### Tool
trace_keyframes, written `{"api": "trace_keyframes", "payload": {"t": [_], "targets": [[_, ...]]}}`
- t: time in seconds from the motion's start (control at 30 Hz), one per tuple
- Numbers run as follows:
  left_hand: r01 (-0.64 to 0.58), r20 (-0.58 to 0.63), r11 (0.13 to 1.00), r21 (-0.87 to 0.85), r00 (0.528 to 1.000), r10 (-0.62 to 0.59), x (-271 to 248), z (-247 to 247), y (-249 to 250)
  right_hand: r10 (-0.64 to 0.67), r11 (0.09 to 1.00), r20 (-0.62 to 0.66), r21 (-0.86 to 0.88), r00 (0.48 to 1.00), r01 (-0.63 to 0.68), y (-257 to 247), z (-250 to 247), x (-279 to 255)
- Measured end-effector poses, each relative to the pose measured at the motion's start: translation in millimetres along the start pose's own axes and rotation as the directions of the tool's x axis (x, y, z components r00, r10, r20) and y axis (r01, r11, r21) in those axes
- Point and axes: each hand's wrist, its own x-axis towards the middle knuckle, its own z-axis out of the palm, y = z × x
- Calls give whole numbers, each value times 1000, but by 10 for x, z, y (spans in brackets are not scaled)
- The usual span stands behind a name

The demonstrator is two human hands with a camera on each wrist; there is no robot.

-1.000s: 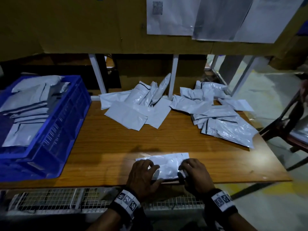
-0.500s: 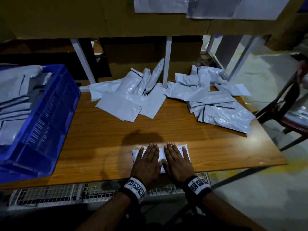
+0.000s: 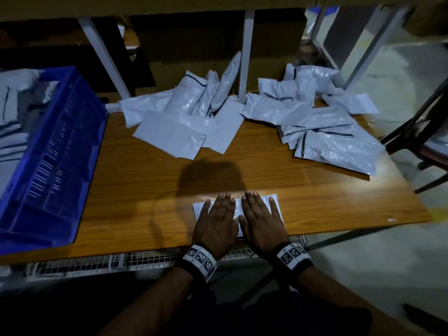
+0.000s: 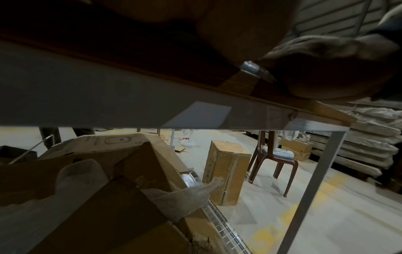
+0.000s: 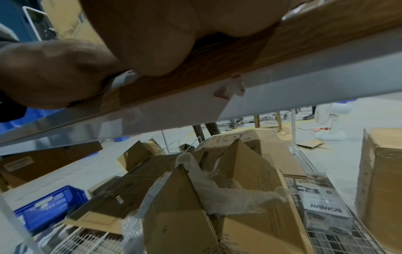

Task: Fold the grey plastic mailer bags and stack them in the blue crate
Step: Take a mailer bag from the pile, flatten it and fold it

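Both palms flat on the folded mailer

I see my left hand [image 3: 214, 223] and right hand [image 3: 260, 221], fingers straight, pressing the folded mailer [image 3: 275, 202]; left of them, the blue crate [image 3: 60, 151] holds stacked bags [image 3: 14, 127]

hands [image 5: 152, 43] flat on table edge [image 5: 195, 82] | cardboard boxes [image 5: 239, 171] below | blue crate [image 5: 50, 204] low left
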Motion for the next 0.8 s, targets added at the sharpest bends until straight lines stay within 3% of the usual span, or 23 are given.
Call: {"api": "trace_keyframes", "payload": {"t": [0.27, 0.8], "targets": [[4, 12, 1000, -14, 1000, -4, 27, -11, 3, 25, 1000, 44, -13, 999, -25, -22, -24, 18], [7, 4, 1000, -26, 1000, -7, 37, 15, 0, 42, 999, 15, -26, 999, -42, -25, 7, 22]]}}
